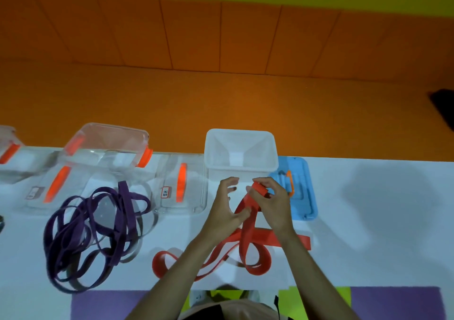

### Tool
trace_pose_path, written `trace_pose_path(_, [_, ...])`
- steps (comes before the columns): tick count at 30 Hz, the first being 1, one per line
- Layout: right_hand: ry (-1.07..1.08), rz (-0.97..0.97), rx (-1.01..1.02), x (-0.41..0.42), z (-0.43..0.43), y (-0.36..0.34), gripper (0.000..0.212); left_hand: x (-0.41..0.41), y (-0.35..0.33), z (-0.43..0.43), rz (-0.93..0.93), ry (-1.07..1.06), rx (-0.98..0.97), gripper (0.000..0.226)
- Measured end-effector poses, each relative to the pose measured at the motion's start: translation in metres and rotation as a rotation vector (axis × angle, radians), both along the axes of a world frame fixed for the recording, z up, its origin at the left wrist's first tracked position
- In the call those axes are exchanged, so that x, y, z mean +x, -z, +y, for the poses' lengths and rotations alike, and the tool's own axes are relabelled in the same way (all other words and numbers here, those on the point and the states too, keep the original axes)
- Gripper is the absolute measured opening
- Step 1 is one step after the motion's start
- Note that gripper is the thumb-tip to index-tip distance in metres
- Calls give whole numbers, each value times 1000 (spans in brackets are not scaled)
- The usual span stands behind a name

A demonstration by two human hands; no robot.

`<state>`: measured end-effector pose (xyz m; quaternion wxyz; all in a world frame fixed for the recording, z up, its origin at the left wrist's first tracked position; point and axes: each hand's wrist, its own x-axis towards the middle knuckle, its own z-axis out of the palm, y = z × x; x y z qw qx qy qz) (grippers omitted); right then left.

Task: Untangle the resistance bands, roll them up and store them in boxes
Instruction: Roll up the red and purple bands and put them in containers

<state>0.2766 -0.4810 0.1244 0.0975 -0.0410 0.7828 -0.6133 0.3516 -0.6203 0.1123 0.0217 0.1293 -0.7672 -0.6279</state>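
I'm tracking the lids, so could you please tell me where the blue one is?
In the head view, the blue lid lies flat on the white table, right of centre, beside the white box and just beyond the right hand.

Light was dim and came from above, brightest on the white table (344,265) around the white box (260,147). Right of the box a broad soft shadow lay on the tabletop; left of it the purple bands (98,233) cast grey shadows. Fingers of the left hand (226,211) before the box were motion-blurred. Far left of the box, clear boxes (105,145) stretched with wide-angle distortion.
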Motion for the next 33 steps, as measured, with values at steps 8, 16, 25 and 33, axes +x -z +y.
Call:
trace_pose_path(8, [51,48,6,10,4,-13,24,-2,-2,23,85,-67,-145,44])
trace_pose_path(16, [24,72,-5,1,17,-43,20,-6,-22,16,137,39,-169,62])
trace_pose_path(25, [164,32,-191,5,12,-86,19,-9,-57,12,264,-54,-129,58])
trace_pose_path(33, [122,-109,-261,6,16,-121,20,-5,-80,5,443,-231,22,33])
